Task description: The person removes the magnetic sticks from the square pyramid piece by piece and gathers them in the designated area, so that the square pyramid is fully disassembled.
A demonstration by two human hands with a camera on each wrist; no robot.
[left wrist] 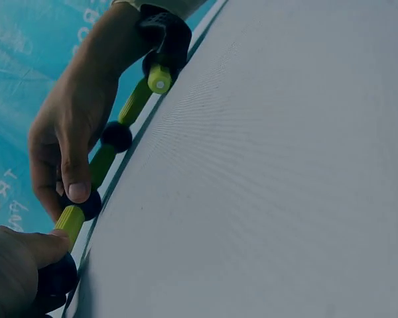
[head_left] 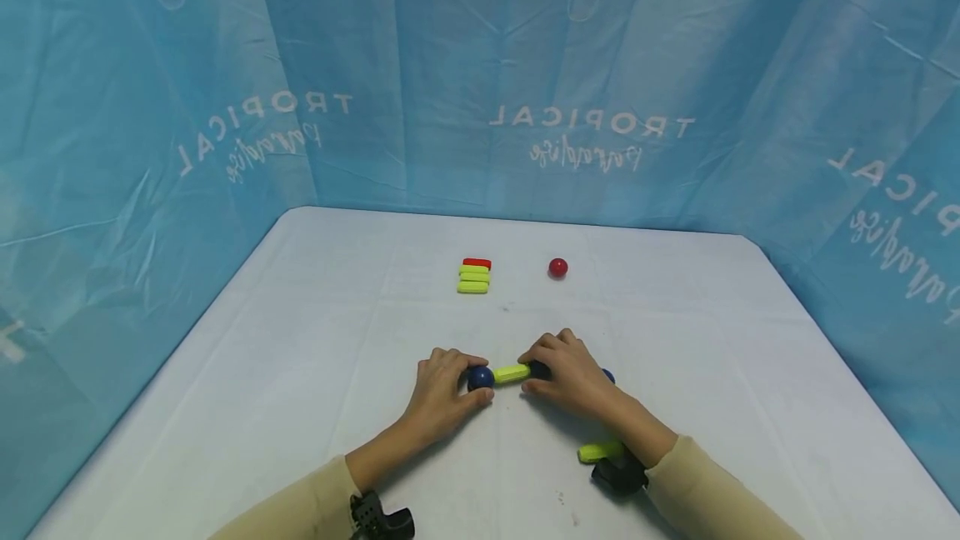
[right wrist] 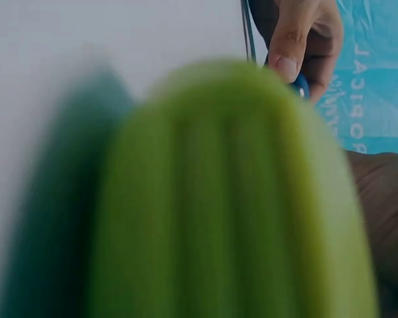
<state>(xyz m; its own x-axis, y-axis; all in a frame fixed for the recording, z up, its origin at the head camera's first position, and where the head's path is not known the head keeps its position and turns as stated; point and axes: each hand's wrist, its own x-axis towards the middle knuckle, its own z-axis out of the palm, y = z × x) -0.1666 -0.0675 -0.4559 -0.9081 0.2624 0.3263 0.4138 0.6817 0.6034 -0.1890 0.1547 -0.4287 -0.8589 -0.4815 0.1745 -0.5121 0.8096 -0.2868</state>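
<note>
A chain of dark blue balls and ridged yellow-green rods lies on the white table. My left hand holds the blue ball at its left end between thumb and fingers. A yellow-green rod joins it to another dark ball, which my right hand pinches. In the left wrist view the chain runs on past the right hand through a further rod and ball. Its far rod sticks out beside the right wrist. That rod fills much of the right wrist view, blurred.
Farther back on the table lie several yellow-green rods and a red rod, side by side. A red ball sits to their right. Blue printed curtains surround the table's back and sides.
</note>
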